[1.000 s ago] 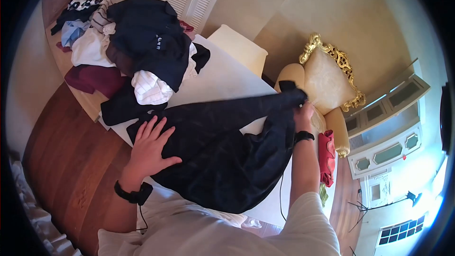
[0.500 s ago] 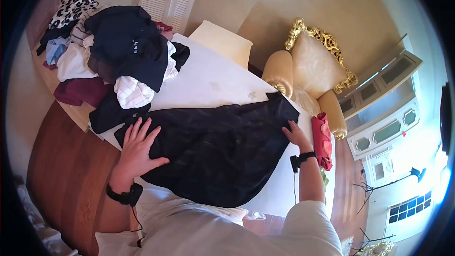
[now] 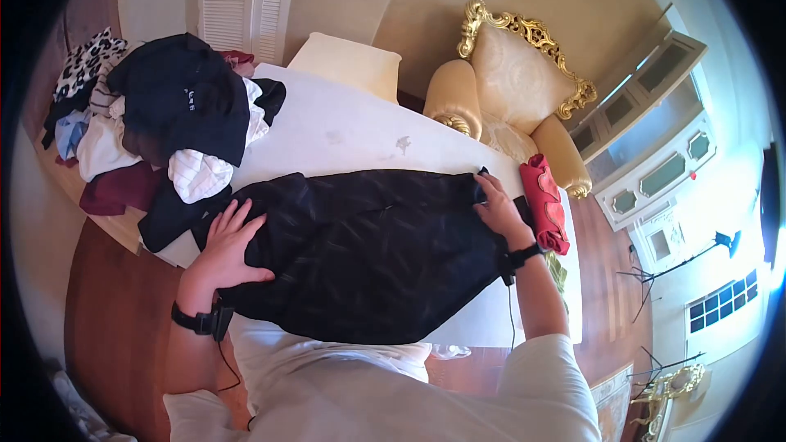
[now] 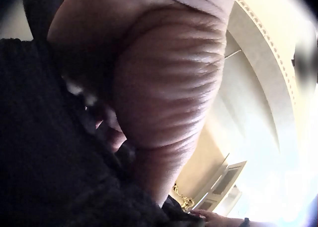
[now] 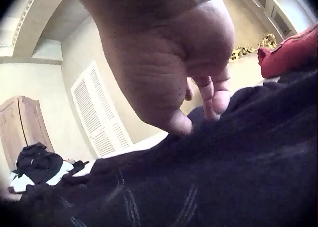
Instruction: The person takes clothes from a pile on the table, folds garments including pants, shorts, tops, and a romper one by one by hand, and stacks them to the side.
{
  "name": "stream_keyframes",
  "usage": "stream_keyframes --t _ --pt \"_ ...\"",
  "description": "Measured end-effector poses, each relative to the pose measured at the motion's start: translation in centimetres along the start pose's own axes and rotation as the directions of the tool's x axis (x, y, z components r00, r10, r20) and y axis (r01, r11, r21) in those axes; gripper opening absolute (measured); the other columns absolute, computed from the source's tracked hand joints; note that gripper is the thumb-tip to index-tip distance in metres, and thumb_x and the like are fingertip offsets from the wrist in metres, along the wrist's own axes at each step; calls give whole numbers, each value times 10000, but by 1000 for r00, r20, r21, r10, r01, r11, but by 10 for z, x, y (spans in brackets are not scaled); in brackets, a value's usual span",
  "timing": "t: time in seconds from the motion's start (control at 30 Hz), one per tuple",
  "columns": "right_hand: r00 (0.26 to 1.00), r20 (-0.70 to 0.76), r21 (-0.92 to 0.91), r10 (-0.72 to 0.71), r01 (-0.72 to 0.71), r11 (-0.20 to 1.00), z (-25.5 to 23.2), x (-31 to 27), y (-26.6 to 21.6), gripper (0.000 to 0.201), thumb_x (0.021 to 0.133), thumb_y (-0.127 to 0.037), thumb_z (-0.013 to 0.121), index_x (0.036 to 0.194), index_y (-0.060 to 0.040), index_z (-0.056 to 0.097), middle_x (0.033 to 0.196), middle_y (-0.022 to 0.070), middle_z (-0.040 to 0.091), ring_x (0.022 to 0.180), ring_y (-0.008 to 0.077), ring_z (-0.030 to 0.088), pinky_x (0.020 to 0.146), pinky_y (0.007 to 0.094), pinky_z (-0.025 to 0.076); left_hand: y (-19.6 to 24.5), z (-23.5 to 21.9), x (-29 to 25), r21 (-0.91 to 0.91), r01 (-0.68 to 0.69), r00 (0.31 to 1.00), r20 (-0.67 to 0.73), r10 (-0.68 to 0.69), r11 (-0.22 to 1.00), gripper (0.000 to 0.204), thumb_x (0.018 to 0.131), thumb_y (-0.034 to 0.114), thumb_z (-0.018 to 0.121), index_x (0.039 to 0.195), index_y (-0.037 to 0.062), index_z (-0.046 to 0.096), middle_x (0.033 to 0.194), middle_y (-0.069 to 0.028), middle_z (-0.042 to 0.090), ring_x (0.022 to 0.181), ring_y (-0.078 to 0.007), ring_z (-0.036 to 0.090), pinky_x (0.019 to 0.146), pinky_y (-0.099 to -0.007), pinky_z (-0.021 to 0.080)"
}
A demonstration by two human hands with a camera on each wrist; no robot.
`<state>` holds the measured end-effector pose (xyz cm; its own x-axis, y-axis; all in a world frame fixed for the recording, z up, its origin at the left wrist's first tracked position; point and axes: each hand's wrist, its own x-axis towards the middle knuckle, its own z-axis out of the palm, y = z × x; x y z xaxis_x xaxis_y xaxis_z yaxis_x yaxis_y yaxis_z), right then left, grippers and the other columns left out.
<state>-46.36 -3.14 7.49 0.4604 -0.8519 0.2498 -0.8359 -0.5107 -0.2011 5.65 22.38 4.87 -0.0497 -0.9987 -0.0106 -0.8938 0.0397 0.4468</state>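
A black garment point(image 3: 368, 254) with a faint streaked pattern lies spread across the white table, its near edge by the person's white shirt. On its left end rests my left hand point(image 3: 231, 252), fingers spread and thumb pointing right. My right hand point(image 3: 501, 211) touches the garment's right end near the far edge. In the right wrist view, the fingertips point(image 5: 218, 103) of that hand point down onto the dark cloth point(image 5: 238, 167), thumb apart from them. Cloth point(image 4: 44, 137) fills the lower left of the left wrist view, and most of the left fingers are hidden behind the palm.
A heap of mixed clothes point(image 3: 184, 94) covers the far left of the white table point(image 3: 327, 127). A rolled red cloth point(image 3: 544, 205) lies just beyond my right hand. Past the table stand a gilded armchair point(image 3: 524, 74) and a cream box-like piece point(image 3: 348, 65).
My right hand has let go of the raised sleeve end, now laid down over the garment, and touches its right end. The left hand stays on the cloth. The head view has shifted.
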Motion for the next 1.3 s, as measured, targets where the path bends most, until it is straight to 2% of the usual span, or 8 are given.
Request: stream_keyframes --t 0.13,0.2,0.3,0.47,0.67,0.8,1.0,1.3 --pt "996 14 20 -86 86 996 21 14 5 491 848 -78 709 1327 -62 605 1260 205 649 1188 380 622 1017 447 517 -4 -3 18 -39 -24 995 91 27 999 1060 608 443 917 1513 105 481 1675 -209 245 1571 -394 149 1249 -540 167" --pt "988 87 -76 126 -119 990 21 21 10 304 845 -101 691 1143 -41 695 1106 217 703 1087 393 660 966 458 531 -7 -7 20 -43 -15 995 95 19 999 1057 606 435 919 1513 113 484 1676 -206 244 1570 -394 152 1248 -530 180" --pt "977 -186 -57 105 -118 991 5 23 24 181 797 -82 650 952 -29 729 969 220 724 969 410 688 897 478 550 -21 -10 23 -61 2 996 94 4 998 1054 598 419 923 1511 121 488 1678 -203 243 1571 -395 151 1247 -508 204" --pt "948 116 -240 297 -264 934 -28 23 38 309 755 -34 620 1041 -55 734 1057 210 715 1015 396 685 931 471 548 -6 -20 29 20 12 997 72 -14 1000 936 640 370 902 1455 89 537 1619 -211 358 1519 -400 285 1213 -478 293" --pt "999 36 -111 5 -1 994 14 25 40 627 689 20 620 1314 -32 624 1344 238 611 1237 399 592 1093 422 469 29 -13 69 91 -94 957 -265 115 991 644 737 204 859 1316 50 620 1387 -164 571 1310 -353 525 1111 -455 419" --pt "942 176 -129 285 -265 955 18 15 44 671 696 23 631 1360 -68 600 1335 232 598 1258 411 569 1109 430 452 21 -1 84 73 -92 971 -215 106 993 495 775 164 826 1231 62 661 1330 -122 602 1292 -338 539 1103 -444 426" --pt "907 -338 18 251 -260 965 9 4 75 110 774 -131 726 835 -43 703 848 187 678 899 375 677 837 461 553 17 -7 95 -156 -102 943 -330 46 982 150 847 124 764 881 14 669 925 -123 697 865 -298 688 769 -391 533" --pt "804 -453 214 387 -323 922 -61 6 64 202 835 -187 763 936 -28 691 900 143 721 852 297 709 780 408 557 -24 4 109 -556 -98 971 -236 -44 825 147 969 139 692 994 -2 659 880 -67 690 819 -148 636 790 -296 509"
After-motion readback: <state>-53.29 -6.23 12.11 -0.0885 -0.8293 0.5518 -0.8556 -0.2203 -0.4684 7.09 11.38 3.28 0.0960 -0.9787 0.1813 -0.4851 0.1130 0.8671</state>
